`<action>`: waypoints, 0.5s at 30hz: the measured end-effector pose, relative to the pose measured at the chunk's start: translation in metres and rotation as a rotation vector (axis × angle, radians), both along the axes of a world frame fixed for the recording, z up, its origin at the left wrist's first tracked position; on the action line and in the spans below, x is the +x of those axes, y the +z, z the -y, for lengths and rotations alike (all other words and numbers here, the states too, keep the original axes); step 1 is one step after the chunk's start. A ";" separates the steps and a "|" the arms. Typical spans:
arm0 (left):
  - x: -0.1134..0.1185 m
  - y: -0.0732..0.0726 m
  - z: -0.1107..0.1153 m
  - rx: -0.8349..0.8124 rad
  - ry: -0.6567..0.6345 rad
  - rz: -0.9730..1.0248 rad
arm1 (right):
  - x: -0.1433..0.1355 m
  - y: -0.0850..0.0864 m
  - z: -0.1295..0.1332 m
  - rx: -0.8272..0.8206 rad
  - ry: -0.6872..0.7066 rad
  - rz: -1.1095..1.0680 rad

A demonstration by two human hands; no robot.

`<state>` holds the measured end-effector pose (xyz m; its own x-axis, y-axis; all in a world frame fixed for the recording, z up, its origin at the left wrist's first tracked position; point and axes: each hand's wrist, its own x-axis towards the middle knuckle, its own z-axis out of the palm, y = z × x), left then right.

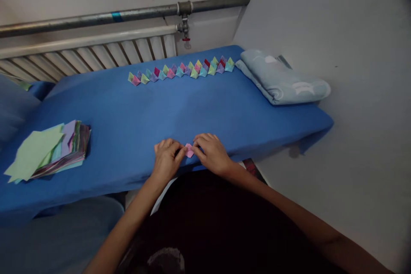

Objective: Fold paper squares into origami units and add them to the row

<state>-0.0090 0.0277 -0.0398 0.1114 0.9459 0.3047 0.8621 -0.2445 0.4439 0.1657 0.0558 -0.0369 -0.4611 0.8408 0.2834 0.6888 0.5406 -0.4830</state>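
Head view | left hand [166, 158] and right hand [211, 153] pinch pink paper piece [189, 150] at bed edge [135, 137] | folded row [181, 69] done | paper stack [53, 150] remains.

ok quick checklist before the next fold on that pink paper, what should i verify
1. Pink paper pinned between both hands: ok.
2. Left hand fingers on its left edge: ok.
3. Right hand fingers on its right edge: ok.
4. Crease lined up: cannot tell, paper mostly hidden.
5. Paper stack within reach at left: ok, though fanned out untidily.
6. Row of folded pieces apart from the hands: ok.
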 end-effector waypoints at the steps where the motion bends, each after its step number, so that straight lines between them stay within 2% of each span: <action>1: 0.001 0.000 -0.001 -0.004 0.016 0.011 | -0.001 0.001 0.000 -0.008 -0.012 0.004; 15: 0.011 -0.004 -0.003 0.003 0.116 0.105 | -0.004 0.001 -0.004 -0.027 -0.055 -0.012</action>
